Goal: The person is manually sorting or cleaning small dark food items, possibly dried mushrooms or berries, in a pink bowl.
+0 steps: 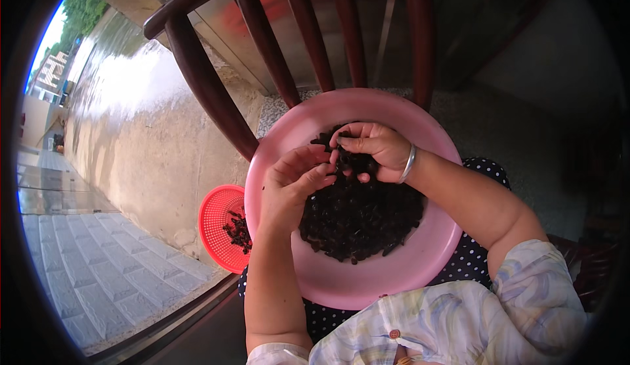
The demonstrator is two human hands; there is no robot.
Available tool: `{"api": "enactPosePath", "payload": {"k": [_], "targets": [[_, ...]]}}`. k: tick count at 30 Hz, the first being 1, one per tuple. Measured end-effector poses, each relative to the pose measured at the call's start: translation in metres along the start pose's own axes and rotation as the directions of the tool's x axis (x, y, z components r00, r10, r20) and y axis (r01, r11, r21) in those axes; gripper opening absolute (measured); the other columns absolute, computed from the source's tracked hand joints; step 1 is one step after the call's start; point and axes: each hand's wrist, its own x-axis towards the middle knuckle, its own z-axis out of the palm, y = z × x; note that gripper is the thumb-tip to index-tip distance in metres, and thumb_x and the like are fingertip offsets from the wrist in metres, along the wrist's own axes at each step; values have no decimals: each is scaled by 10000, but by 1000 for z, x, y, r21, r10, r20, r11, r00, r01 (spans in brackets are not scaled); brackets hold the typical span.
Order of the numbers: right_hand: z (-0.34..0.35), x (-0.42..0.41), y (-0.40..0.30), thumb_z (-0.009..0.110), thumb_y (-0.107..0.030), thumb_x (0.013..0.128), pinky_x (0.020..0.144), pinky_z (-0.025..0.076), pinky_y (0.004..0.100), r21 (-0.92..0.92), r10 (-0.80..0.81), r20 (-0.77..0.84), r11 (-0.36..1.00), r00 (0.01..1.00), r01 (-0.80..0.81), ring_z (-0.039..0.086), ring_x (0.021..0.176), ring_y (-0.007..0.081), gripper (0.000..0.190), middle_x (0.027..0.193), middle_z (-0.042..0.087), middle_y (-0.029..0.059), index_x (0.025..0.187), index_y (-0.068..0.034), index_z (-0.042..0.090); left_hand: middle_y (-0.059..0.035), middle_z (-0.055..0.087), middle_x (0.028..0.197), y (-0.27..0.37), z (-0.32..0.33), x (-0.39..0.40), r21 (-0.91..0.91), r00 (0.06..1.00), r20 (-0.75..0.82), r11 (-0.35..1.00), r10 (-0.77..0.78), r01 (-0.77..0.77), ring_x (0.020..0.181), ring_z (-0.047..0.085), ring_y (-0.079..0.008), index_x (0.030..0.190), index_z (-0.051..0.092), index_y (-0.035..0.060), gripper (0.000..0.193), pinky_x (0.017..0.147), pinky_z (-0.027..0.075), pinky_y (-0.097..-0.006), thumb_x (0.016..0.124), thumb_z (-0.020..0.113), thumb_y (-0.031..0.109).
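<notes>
A wide pink plastic basin (pixel 364 286) rests over my lap, with a heap of small, dark, wet-looking pieces (pixel 364 217) in it; their exact kind cannot be told. Over the upper part of the heap, my right hand (pixel 376 148), with a silver bangle at the wrist, pinches some dark pieces between thumb and fingers. Close beside it on the left, my left hand (pixel 298 175) has its thumb and fingertips near each other at the edge of the pile. Whether anything small lies between those fingertips cannot be made out.
Left of the basin, partly behind its rim, is a red plastic colander (pixel 216 237) holding some dark pieces (pixel 238 232). A dark red wooden chair back (pixel 211 89) stands beyond the basin. Concrete ground (pixel 162 168) and grey tiles (pixel 108 266) lie to the left.
</notes>
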Motion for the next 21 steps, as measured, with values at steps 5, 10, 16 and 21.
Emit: {"api": "enactPosePath", "payload": {"k": [5,10,16,21], "targets": [[0,3,4,538,-69,833,449,442,226,20,-110,-71,993,991,112,577,717,153,193,922,590,85,1024,-52,519,-83,597,928,-10,10,3,43,999,-33,999,-28,30,805,605,-143,1044,535,-18,297,702,523,-270,769,640,15],[3,1,1,532,-23,803,452,449,236,10,-152,-21,988,988,152,579,728,161,231,924,587,95,1033,-43,516,-52,601,814,-16,0,4,23,991,-111,997,78,-76,727,592,-114,1013,545,-14,263,657,509,-243,765,633,-8],[-1,0,0,532,-24,803,470,439,250,104,-128,-56,986,990,133,581,712,152,188,877,595,75,985,-69,546,-31,583,743,-13,-3,3,-98,995,-96,995,14,-23,618,543,-98,951,577,-5,183,579,461,-221,786,635,49],[2,-2,-3,558,-99,821,440,399,240,145,-103,-20,984,994,105,541,636,140,151,803,574,55,972,-92,550,-48,572,732,-8,-7,2,-307,997,-9,949,-73,67,617,541,-131,912,573,9,174,579,456,-244,877,527,173]]}}
